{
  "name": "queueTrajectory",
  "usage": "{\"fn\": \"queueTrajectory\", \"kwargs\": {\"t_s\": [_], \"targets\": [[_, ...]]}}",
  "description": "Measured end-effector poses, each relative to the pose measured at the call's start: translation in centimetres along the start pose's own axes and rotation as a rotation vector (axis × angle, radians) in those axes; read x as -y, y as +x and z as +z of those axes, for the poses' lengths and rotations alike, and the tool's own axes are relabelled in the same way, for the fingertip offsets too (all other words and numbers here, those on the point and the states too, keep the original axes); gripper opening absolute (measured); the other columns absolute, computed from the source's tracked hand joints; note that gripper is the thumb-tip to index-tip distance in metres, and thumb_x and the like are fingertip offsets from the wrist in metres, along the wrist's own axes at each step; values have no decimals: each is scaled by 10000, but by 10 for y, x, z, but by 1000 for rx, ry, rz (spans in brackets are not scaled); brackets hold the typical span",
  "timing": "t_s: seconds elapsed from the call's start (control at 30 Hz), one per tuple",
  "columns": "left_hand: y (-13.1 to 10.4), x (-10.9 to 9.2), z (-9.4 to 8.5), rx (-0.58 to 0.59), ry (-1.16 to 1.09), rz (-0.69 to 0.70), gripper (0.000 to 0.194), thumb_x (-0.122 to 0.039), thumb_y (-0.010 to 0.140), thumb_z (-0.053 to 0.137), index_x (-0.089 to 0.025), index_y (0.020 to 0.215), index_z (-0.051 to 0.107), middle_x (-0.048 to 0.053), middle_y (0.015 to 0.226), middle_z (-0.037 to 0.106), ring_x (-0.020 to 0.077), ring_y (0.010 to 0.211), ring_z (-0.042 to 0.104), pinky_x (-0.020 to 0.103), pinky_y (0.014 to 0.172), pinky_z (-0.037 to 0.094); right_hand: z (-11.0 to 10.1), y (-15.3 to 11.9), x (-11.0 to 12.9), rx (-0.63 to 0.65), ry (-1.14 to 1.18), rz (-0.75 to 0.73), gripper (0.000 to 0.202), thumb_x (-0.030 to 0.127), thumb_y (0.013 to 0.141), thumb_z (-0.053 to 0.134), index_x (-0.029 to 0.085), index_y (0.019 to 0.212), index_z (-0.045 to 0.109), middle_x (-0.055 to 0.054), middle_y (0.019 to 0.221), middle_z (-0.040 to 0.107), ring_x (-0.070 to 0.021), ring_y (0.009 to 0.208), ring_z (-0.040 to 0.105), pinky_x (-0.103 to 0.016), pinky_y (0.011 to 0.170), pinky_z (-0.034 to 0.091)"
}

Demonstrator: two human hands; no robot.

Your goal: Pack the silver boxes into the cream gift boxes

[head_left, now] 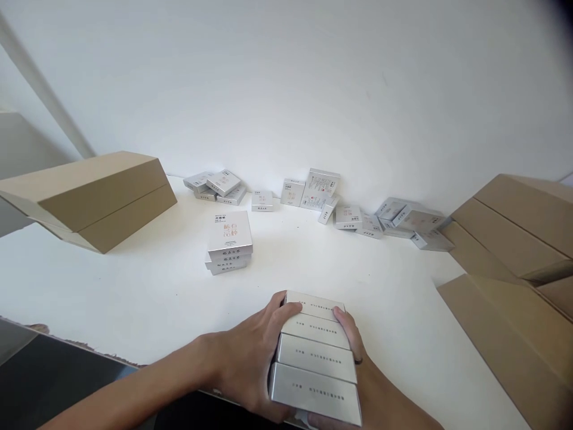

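Note:
At the table's front edge, my left hand point(257, 352) and my right hand point(353, 340) press a row of several silver boxes point(316, 358) together from both sides. The boxes stand on edge with their narrow printed sides up. Each thumb lies over the top of the row, and the fingers beneath are partly hidden. Beyond my left hand, a stack of several silver boxes point(230, 234) sits on the white table point(179, 304), the top one showing orange characters.
Loose silver boxes point(224, 181) lie along the wall, with more silver boxes point(349, 217) farther right. An open cardboard carton point(111, 197) stands at the left. Another open carton point(505, 322) fills the right side.

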State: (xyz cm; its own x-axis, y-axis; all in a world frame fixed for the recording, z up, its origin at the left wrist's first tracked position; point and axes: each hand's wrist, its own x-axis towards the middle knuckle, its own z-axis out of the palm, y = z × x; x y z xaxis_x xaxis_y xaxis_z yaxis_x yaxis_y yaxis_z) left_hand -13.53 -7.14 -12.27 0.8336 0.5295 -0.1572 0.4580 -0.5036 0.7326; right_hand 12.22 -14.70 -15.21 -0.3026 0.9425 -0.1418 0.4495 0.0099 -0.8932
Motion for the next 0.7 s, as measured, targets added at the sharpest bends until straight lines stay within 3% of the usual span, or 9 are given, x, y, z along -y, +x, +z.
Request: {"fn": "queueTrajectory", "kwargs": {"t_s": [0.03,0.17,0.27,0.4,0.47,0.6,0.7], "targets": [[0,0,0,4,-11,6,1453,-557,430,875,-149,1547,39,334,1575,-7,574,1444,83,695,1112,301,-3,-5,9,64,-73,-1,1292,570,705,804,440,1470,-230,-86,1582,128,-401,1423,230,-652,1123,274],[0,3,7,-97,-72,79,1332,-484,516,871,-163,1534,73,289,1569,106,520,1474,-2,682,1127,294,-12,-8,33,181,-170,106,1302,605,745,774,391,1462,-291,-85,1602,40,-358,1460,145,-609,1152,245],[-1,-4,10,-236,-230,100,1216,-399,550,866,-197,1504,138,252,1535,194,468,1472,159,636,1134,323,-18,-1,39,151,-68,132,1291,565,732,800,393,1482,-237,-76,1602,63,-302,1462,175,-537,1176,238],[3,-37,-7,-304,-810,-77,1274,-372,591,886,-262,1516,17,183,1450,419,357,1376,420,546,1122,386,-28,20,49,73,308,81,1293,559,697,835,316,1506,-144,-117,1554,261,-263,1422,298,-451,1169,283],[12,-52,-24,-348,-1079,-225,1218,-406,628,876,-266,1517,55,147,1364,534,332,1295,516,530,1103,407,-33,38,57,-4,471,153,1102,656,756,742,269,1526,55,-137,1497,376,-288,1367,392,-453,1117,371],[36,-58,-55,-495,-1274,-379,797,-478,710,799,-208,1361,428,137,1315,595,342,1243,553,510,1096,401,-48,85,76,-18,561,224,632,625,909,549,236,1395,446,-93,1413,501,-284,1295,478,-411,1048,450],[38,-47,-61,-561,-1304,-393,828,-513,739,768,-185,1394,382,169,1413,517,321,1284,524,453,1094,414,-67,124,84,36,542,274,572,619,880,604,226,1294,556,-86,1323,583,-295,1204,555,-415,991,493]]}}
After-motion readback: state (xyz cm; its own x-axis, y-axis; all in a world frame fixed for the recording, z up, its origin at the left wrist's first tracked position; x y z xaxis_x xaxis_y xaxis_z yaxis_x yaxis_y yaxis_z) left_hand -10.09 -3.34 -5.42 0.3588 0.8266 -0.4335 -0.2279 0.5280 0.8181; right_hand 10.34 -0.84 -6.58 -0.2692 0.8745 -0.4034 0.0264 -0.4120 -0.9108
